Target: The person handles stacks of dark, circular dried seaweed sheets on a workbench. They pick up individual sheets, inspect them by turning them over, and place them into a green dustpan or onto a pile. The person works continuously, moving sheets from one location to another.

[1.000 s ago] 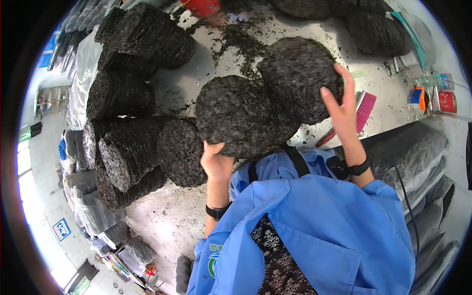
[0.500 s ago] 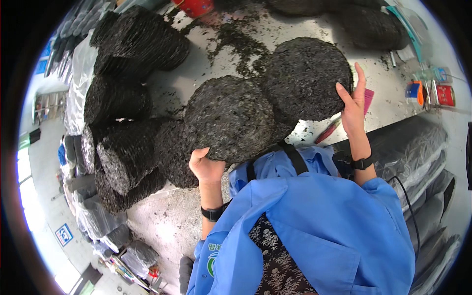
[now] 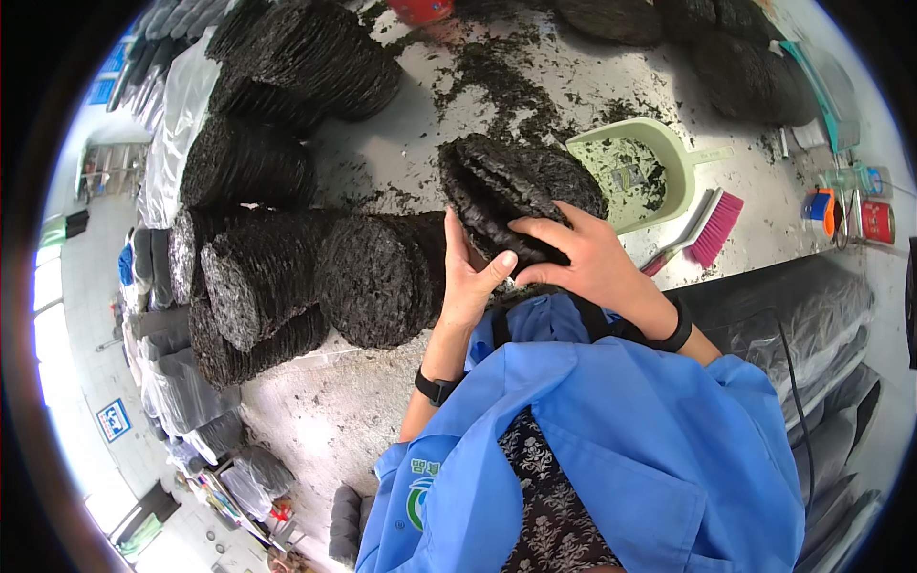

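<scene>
Dark discs (image 3: 485, 189), left of dustpan (image 3: 680, 177) | your left hand (image 3: 466, 285) cups them, your right hand (image 3: 600, 263) pinches their near edge | risk — uneven squeeze could crack rims

Table (image 3: 764, 205): stacks (image 3: 248, 162) along left; discs (image 3: 492, 186) between those and dustpan (image 3: 681, 177); brush (image 3: 714, 229) before dustpan, rightward; flakes (image 3: 497, 81) on table, also in dustpan; bucket (image 3: 420, 10) far side; further stacks (image 3: 750, 76) far right.
</scene>
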The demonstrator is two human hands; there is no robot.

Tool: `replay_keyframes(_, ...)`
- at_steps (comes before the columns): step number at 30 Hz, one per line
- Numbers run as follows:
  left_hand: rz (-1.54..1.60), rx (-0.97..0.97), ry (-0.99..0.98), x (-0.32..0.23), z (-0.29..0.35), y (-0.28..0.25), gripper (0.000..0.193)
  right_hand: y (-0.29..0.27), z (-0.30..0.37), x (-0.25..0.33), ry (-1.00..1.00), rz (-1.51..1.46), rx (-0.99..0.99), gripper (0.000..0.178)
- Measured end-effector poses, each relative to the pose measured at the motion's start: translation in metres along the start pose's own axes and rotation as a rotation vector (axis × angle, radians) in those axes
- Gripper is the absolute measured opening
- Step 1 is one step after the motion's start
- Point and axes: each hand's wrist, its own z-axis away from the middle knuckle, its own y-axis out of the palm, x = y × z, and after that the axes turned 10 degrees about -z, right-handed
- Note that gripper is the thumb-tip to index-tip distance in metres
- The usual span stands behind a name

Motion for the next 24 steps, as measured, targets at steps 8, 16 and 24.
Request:
replay_keyframes(8, 0.546, -0.358, -0.160, 0.001, 0.011, -0.048, 0.038, -0.085, 0.021, -0.040, 0.372, -0.460, -0.682, 0.039)
replay_keyframes(16, 0.618, -0.303, -0.118, -0.005, 0.015, -0.051, 0.043, -0.078, 0.037, -0.051, 0.431, -0.702, -0.702, 0.066)
replay_keyframes(24, 0.645, -0.318, -0.120, -0.019, 0.016, -0.044, 0.043, -0.060, 0.038, -0.062, 0.467, -0.762, -0.635, 0.066)
